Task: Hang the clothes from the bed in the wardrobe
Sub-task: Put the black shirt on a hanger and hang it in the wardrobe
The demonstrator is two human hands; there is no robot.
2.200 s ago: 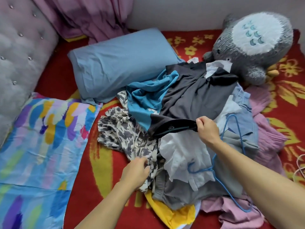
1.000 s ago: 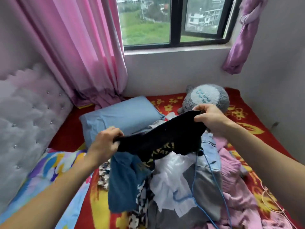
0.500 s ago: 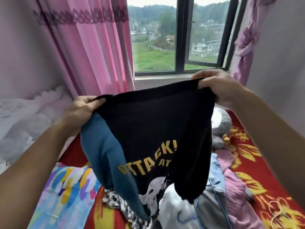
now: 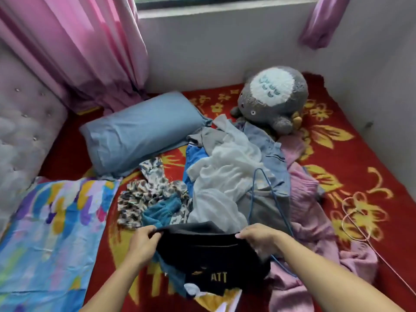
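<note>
A black T-shirt (image 4: 209, 255) with yellow lettering and blue sleeves hangs low over the near edge of the bed. My left hand (image 4: 143, 244) grips its hem at the left and my right hand (image 4: 258, 240) grips it at the right. Behind it a pile of clothes (image 4: 225, 176) lies on the red flowered bedspread (image 4: 351, 167): a white garment, a light blue one, grey ones, a pink one (image 4: 308, 212) and a patterned black-and-white one (image 4: 148, 194). A blue wire hanger (image 4: 267, 199) lies across the pile.
A blue pillow (image 4: 139, 134) and a multicoloured pillow (image 4: 51, 233) lie to the left, by a grey tufted headboard (image 4: 24, 131). A grey plush toy (image 4: 274, 97) sits at the back. Pink curtains (image 4: 85, 48) hang at the wall. A white cable (image 4: 358, 224) lies at the right.
Both hands have brought the black T-shirt down from in front of the window to just above the bed. My view has tilted down to the clothes pile.
</note>
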